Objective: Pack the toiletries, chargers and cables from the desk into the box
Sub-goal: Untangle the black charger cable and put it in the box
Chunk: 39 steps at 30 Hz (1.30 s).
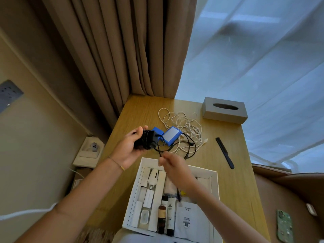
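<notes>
A: So, what lay nearest?

B: A white card box [213, 174], open, with bottles and tubes inside. Above it the right hand [172, 164] pinched a thin black cable [190, 146].

A: And the left?

B: The left hand [130, 149] gripped a black charger [146, 142], cable wound round it. The loose tail trailed right, over the desk [233, 181].

A: Farther off?

B: A blue block [171, 135], tangled white cables [182, 121], a black comb [225, 152], a grey tissue box [225, 109].
</notes>
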### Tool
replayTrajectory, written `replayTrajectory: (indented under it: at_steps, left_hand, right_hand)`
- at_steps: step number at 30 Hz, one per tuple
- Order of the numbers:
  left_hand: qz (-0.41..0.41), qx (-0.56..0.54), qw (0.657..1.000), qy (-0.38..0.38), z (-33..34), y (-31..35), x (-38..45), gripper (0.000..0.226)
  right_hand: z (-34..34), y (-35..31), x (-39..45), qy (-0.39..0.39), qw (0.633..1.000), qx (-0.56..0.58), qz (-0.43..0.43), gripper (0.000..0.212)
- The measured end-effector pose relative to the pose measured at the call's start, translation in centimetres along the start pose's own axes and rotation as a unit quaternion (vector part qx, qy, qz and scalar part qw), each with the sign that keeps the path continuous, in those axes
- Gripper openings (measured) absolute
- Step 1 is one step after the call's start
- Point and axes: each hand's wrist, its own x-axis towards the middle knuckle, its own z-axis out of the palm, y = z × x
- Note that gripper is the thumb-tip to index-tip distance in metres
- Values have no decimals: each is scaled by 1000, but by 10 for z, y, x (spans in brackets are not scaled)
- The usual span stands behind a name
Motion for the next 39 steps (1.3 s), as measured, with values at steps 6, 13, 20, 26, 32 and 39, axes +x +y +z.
replayTrajectory:
  at_steps: [6, 13, 20, 26, 32, 39]
  left_hand:
    - [153, 310, 923, 172, -2, -26, 0, 15]
    - [98, 504, 856, -58, -5, -32, -7, 15]
    - [-73, 225, 955, -179, -11, -39, -24, 36]
    - [-99, -7, 987, -127, -9, -62, -25, 33]
    - [-74, -40, 995, -46, -2, -74, -21, 31]
    - [17, 112, 993, 40, 9, -90, -21, 19]
  right_hand:
    - [-1, -29, -10, -79, 964, -245, -74, 16]
    - [-58, -32, 7, -7, 977, -183, -112, 13]
    - [-45, 17, 2, 50, 986, 158, -28, 11]
    - [-17, 33, -12, 110, 928, 355, 37, 9]
    - [-20, 35, -18, 87, 882, 457, 67, 30]
    - [-12, 37, -22, 135, 888, 426, 105, 26]
